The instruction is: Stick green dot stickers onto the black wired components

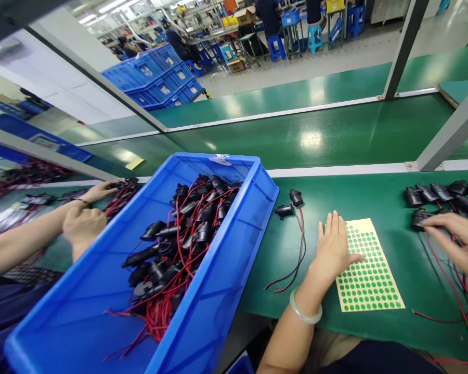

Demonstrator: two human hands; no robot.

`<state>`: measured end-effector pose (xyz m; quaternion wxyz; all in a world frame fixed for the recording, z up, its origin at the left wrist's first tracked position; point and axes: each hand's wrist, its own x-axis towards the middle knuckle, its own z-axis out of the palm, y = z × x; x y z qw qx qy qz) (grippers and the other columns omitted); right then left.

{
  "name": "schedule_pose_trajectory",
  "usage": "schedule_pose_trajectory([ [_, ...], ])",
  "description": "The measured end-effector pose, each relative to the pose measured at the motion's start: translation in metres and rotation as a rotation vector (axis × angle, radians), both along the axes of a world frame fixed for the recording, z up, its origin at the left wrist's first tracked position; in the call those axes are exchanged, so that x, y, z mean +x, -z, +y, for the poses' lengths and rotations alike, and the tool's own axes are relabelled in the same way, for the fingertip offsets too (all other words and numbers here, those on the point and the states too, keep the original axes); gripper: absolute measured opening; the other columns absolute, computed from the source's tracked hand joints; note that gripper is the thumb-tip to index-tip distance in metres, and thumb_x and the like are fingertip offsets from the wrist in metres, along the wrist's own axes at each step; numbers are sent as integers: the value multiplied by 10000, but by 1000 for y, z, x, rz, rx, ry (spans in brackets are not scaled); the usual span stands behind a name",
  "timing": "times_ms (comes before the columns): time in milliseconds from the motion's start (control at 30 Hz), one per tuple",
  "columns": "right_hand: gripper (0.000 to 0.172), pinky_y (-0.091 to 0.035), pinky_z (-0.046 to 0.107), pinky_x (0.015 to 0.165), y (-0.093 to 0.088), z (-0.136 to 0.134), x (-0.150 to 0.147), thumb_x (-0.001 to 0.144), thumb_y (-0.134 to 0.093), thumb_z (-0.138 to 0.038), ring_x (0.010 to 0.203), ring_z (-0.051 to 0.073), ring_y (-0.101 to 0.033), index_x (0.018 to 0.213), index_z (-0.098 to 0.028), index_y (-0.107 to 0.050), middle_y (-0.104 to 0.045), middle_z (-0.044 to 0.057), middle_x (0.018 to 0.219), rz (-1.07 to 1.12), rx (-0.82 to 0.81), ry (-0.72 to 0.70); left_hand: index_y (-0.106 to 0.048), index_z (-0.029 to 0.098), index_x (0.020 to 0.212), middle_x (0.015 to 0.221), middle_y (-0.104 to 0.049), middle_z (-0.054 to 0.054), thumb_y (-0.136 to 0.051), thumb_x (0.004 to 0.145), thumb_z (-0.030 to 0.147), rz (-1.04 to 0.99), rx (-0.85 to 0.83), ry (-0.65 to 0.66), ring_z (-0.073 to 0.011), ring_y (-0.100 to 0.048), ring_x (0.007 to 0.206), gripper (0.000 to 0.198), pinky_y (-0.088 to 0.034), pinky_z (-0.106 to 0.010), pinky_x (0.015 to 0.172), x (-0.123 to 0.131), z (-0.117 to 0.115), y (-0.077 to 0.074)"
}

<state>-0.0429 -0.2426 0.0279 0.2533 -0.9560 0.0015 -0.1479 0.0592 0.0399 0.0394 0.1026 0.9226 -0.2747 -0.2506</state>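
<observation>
My left hand (332, 249), with a pale green bangle on its wrist, lies flat with fingers stretched over the left edge of a sheet of round green stickers (368, 291). At the right, my right hand (458, 241) pinches the near side of a black cylindrical socket (417, 219) with trailing wires. Beside it stand several more black sockets (440, 192), their red and black leads hanging toward the bench's front edge. Between the blue bin and my left hand, two black sockets (290, 203) lie with their wires running toward me.
A large blue bin (253, 228) on the left holds many black wired sockets (187, 234). Beyond it, a co-worker's hands (86, 221) handle similar parts. Grey metal posts (444, 130) rise from the rail behind the green bench (354, 195). Blue crates (159, 75) are stacked farther back.
</observation>
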Motion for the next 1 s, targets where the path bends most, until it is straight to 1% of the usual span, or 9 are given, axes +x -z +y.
schedule_pose_trajectory([
  [67, 266, -512, 373, 878, 0, 44, 25, 1016, -422, -447, 985, 202, -659, 1054, -266, -612, -696, 24, 1066, 12, -37, -156, -155, -3, 1557, 1642, -10, -186, -765, 749, 600, 8, -3, 8, -314, -36, 1547, 1179, -133, -529, 1266, 0, 1, 3],
  [133, 248, -529, 338, 793, 11, 76, 47, 1032, -391, -351, 919, 181, -660, 1027, -228, -606, -682, 35, 1026, 57, -61, -232, -157, -7, 1556, 1641, -4, -187, -759, 758, 596, 6, -8, 16, -307, -39, 1547, 1167, -162, -485, 1271, -2, 1, 6],
  [200, 242, -531, 325, 748, 27, 95, 62, 1031, -392, -301, 873, 174, -654, 1016, -206, -614, -667, 42, 993, 90, -84, -270, -151, -11, 1556, 1639, 0, -194, -762, 758, 592, -7, -8, 22, -305, -39, 1545, 1172, -176, -457, 1272, -4, 0, 8],
  [267, 229, -528, 327, 746, 40, 103, 71, 1025, -406, -271, 855, 177, -643, 1027, -192, -621, -653, 45, 965, 99, -105, -295, -151, -15, 1554, 1638, -6, -201, -763, 759, 588, -25, -7, 30, -308, -46, 1543, 1171, -183, -458, 1271, -6, 0, 9],
  [367, 226, -516, 343, 750, 49, 108, 76, 1018, -409, -240, 847, 190, -624, 1040, -176, -624, -635, 54, 939, 97, -139, -320, -166, -23, 1549, 1635, -30, -210, -748, 778, 579, -54, -17, 40, -311, -61, 1538, 1138, -202, -465, 1266, -7, -1, 8],
  [567, 252, -476, 363, 725, 48, 110, 76, 1021, -395, -235, 826, 214, -580, 914, -174, -615, -611, 74, 905, 85, -229, -363, -211, -42, 1531, 1626, -44, -223, -743, 802, 513, -59, -17, 46, -316, -74, 1536, 1059, -221, -465, 1262, -7, -2, 5],
  [733, 238, -453, 370, 731, 50, 106, 80, 1005, -399, -204, 797, 216, -543, 867, -174, -589, -592, 87, 887, 86, -291, -443, -218, -30, 1534, 1633, -67, -213, -731, 811, 504, -61, -44, 25, -307, -86, 1540, 1035, -232, -469, 1260, -7, -2, 7],
  [833, 235, -447, 366, 737, 52, 103, 84, 1006, -383, -200, 788, 210, -526, 867, -177, -572, -581, 83, 876, 88, -304, -480, -217, -25, 1537, 1637, -68, -212, -713, 822, 517, -54, -50, 16, -304, -75, 1543, 1026, -230, -478, 1260, -7, -2, 10],
  [1000, 205, -427, 364, 723, 55, 99, 89, 1006, -400, -249, 796, 214, -500, 866, -185, -537, -556, 76, 869, 97, -289, -515, -232, -8, 1539, 1639, -108, -217, -706, 814, 559, -66, -59, 2, -304, -83, 1542, 1036, -224, -481, 1261, -8, -4, 13],
])
